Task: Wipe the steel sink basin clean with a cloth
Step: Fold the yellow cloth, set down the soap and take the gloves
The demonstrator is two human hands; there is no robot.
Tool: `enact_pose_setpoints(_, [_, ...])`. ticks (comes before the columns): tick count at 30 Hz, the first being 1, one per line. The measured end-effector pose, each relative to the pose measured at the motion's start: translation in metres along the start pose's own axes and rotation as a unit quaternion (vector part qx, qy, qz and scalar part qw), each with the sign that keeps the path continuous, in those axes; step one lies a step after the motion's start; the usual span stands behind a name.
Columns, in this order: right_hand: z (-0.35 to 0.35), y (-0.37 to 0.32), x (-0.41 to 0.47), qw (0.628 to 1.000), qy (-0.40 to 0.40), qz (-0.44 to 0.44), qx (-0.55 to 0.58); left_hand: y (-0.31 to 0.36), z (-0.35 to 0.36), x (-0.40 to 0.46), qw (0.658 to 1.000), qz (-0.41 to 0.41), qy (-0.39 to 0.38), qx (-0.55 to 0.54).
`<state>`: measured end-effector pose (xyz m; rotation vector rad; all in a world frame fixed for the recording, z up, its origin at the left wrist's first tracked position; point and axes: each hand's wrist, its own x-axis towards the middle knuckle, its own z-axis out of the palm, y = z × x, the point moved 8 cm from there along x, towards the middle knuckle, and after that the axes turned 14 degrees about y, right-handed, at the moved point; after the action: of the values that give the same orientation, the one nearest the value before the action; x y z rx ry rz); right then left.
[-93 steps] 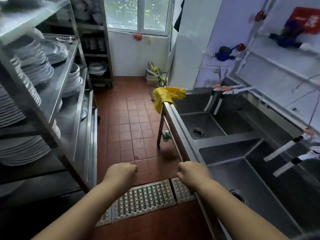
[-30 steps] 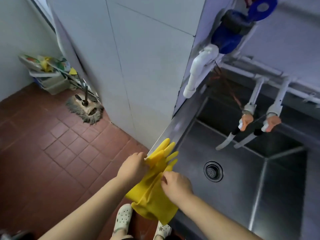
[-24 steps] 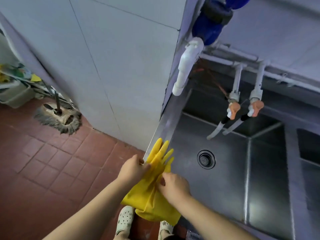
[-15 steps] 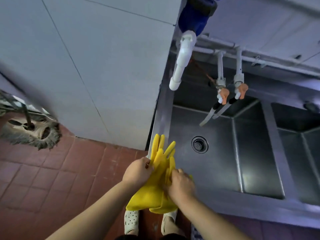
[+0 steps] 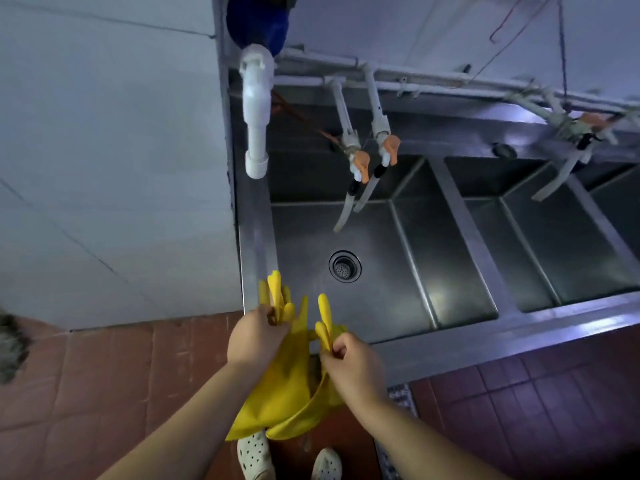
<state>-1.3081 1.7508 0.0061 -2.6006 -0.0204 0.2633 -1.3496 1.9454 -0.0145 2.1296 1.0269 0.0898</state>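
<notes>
two hands part a pair of yellow rubber gloves at the sink's corner

the left hand (image 5: 254, 337) is curled, pinching the finger ends of one yellow glove (image 5: 277, 386); the right hand (image 5: 349, 362) is likewise curled, pinching the finger ends of the second glove (image 5: 323, 318). both forearms reach up from six o'clock, wrists bent in toward each other. the gloves are smooth, floppy rubber, their fingers pointing to twelve o'clock and their wide cuffs hanging down toward white perforated clogs (image 5: 254, 457). at one o'clock from the hands lies the steel sink basin (image 5: 381, 289), brushed and dull, square-walled, with a round perforated drain (image 5: 344, 266) in its floor. no cloth shows. further at twelve o'clock hang two taps with orange handles (image 5: 375, 154) and a white plastic pipe (image 5: 256, 112). red-brown floor tiles (image 5: 121, 375) spread at nine o'clock.
</notes>
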Motion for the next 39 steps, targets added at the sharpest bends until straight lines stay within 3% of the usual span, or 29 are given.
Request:
enact_pose_setpoints(6, [-0.04,0.045,0.016,0.98,0.045,0.138,0.134,0.069,0.024,-0.006,0.996,0.075,-0.024,-0.03])
enact_pose_setpoints(19, [-0.253,0.236,0.057,0.884,0.252,0.231,0.319,0.321,0.135,-0.116,0.965,0.227,-0.067,-0.109])
enact_pose_setpoints(23, [-0.322,0.317,0.076,0.868,0.288,0.234,0.33,0.401,0.191,-0.161,0.961,0.241,-0.059,-0.123])
enact_pose_setpoints(30, [-0.428,0.435,0.105,0.863,0.339,0.221,0.302,0.508,0.301,-0.235,0.945,0.276,-0.115,-0.13])
enact_pose_setpoints(39, [-0.506,0.537,0.162,0.844,0.384,0.258,0.272,0.614,0.41,-0.258,0.928,0.306,-0.161,-0.139])
